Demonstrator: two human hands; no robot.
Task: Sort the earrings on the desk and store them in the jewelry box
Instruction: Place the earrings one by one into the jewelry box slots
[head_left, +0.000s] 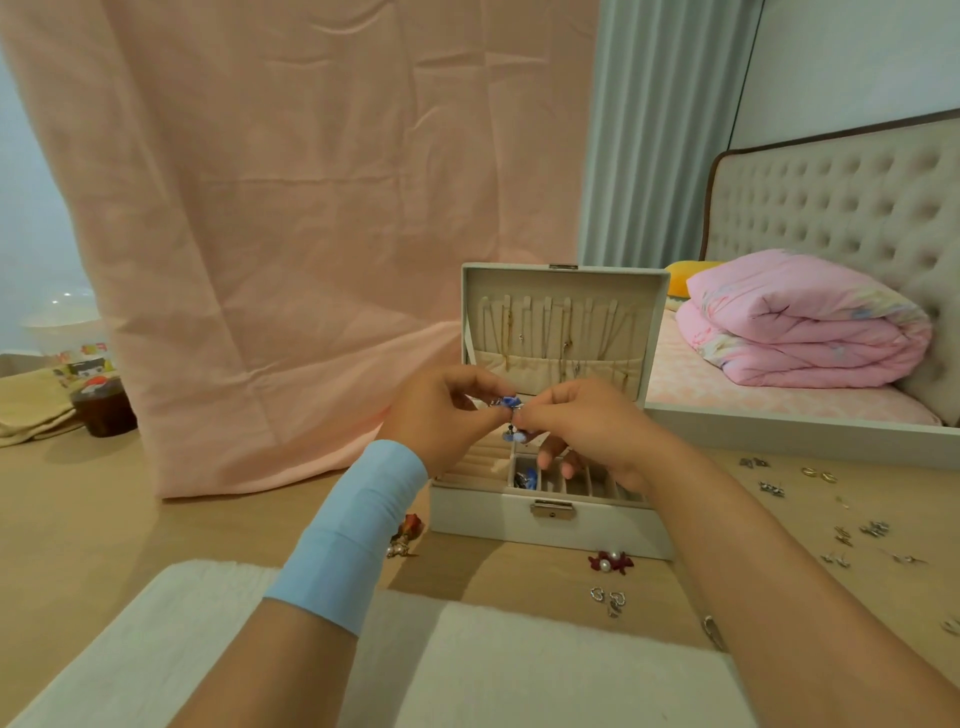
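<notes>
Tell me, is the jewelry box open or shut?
Open. The box has its lid standing upright at the back, and the compartments in its base are uncovered.

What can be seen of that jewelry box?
The jewelry box, pale and leather-like, stands open on the desk. Its upright lid has beige lining, hooks with chains and a pocket. The tray has ring rolls and compartments, one holding a blue earring. A metal clasp sits in front. The left hand and right hand pinch a second earring above it.
</notes>
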